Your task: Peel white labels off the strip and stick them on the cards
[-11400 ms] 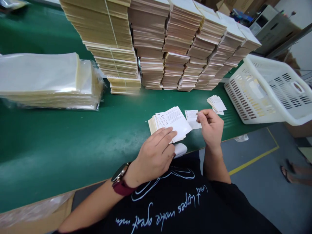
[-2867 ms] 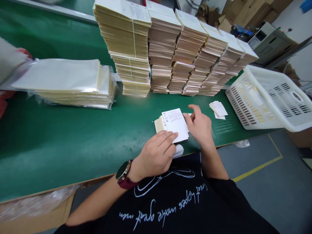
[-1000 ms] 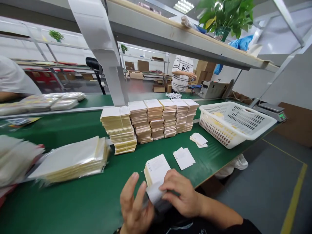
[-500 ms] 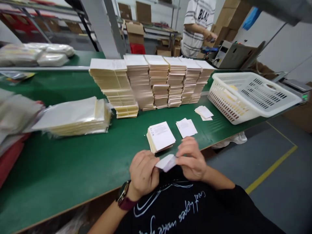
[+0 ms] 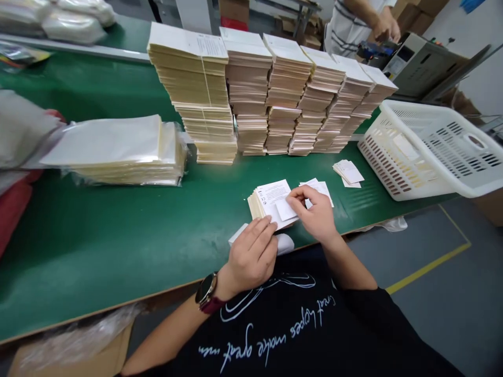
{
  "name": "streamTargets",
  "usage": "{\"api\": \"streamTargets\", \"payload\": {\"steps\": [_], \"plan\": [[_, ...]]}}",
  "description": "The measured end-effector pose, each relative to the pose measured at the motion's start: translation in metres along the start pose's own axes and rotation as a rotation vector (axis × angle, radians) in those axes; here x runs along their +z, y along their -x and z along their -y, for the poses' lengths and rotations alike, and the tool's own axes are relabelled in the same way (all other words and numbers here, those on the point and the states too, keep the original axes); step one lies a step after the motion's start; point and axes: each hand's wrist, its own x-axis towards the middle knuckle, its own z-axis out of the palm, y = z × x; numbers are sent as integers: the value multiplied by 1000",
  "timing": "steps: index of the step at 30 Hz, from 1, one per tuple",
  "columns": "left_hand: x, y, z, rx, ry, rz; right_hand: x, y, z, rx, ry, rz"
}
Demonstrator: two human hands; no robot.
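Note:
A small white folded paper (image 5: 286, 209) is pinched between the thumb and fingers of my right hand (image 5: 314, 212), over the printed top of a stack of leaflets (image 5: 271, 191). My left hand (image 5: 253, 251), with a watch on its wrist, lies at the near side of that stack, its fingers together and curled over a white sheet (image 5: 285, 244). A corner of white paper also sticks out past its knuckles; most of what lies under this hand is hidden. Partly behind my right hand are a few loose printed leaflets (image 5: 324, 191).
Tall banded paper stacks (image 5: 212, 99) stand along the back. Plastic-wrapped sheets (image 5: 113, 141) lie at left. A small card pile (image 5: 349, 172) sits near a white plastic basket (image 5: 408, 167) at right. Across the green table (image 5: 157, 235) is another person (image 5: 349, 26).
Both hands have moved from in front of the leaflet stack up to it. They held one small paper between them; now the right hand has a folded paper on the stack. The view has tilted down.

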Motion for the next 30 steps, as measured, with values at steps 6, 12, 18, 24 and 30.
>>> {"api": "streamTargets", "payload": {"steps": [6, 12, 18, 24, 30], "plan": [[0, 3, 2, -23, 6, 30, 1, 0, 2, -32, 94, 28], [1, 4, 2, -24, -12, 80, 3, 1, 4, -141, 230, 41], [3, 4, 4, -18, -4, 129, 6, 4, 3, -211, 496, -50], [2, 3, 4, -34, 16, 132, -15, -14, -16, 117, 252, 4], [1, 2, 4, -29, 24, 170, -6, -17, -27, 253, -233, 193]]}}
